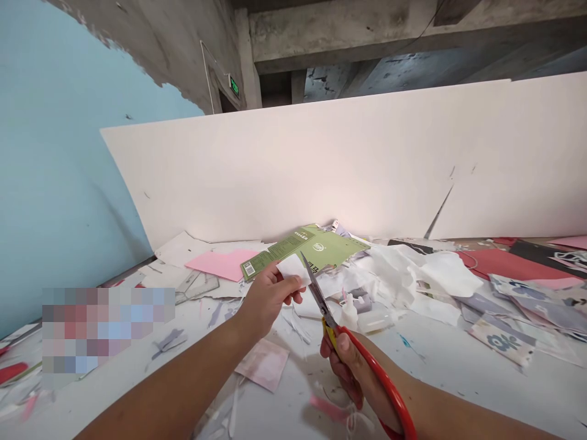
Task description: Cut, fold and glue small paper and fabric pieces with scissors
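A small piece of white paper (292,265) is pinched between the thumb and fingers of my left hand (274,290). My right hand (351,366) grips a pair of scissors (326,311) with red handles. The blades point up and to the left, close beside the right edge of the paper; I cannot tell whether they touch it. Below the hands, a pale pink square of paper (263,365) lies on the white table (284,415). Just behind the scissors stands a small white bottle (349,313).
Behind the hands lies a flattened green carton (284,247), with pink paper (222,263) to its left. Crumpled white sheets (408,275) and red paper (509,267) are on the right. Paper scraps litter the table. A white panel (339,171) rises along the back.
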Action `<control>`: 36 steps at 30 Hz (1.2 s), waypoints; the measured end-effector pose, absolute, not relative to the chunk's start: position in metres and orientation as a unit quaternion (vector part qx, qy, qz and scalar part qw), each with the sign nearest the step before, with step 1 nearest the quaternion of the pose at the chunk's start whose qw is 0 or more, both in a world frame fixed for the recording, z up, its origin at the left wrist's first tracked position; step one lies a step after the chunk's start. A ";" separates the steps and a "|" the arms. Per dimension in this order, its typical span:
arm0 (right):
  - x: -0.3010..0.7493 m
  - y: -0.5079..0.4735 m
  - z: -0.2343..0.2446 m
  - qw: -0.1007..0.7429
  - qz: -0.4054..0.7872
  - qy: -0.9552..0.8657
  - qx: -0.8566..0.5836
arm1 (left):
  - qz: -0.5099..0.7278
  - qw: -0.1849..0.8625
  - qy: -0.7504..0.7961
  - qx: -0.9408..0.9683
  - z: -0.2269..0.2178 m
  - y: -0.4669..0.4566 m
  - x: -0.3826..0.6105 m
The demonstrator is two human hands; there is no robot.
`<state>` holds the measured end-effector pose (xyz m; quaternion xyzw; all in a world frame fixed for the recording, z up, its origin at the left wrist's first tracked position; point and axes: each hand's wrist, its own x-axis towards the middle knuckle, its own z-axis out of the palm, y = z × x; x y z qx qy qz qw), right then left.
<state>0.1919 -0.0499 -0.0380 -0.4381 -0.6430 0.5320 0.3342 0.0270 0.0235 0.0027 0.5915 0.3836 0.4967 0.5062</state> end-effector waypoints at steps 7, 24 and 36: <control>0.190 -0.049 -0.037 0.334 0.557 -0.621 -0.438 | 0.504 0.510 0.381 0.583 0.005 0.023 0.029; 0.187 -0.049 -0.035 0.336 0.575 -0.583 -0.466 | 0.500 0.504 0.383 0.591 0.005 0.021 0.027; 0.187 -0.050 -0.037 0.339 0.550 -0.593 -0.480 | 0.509 0.528 0.357 0.578 0.002 0.025 0.026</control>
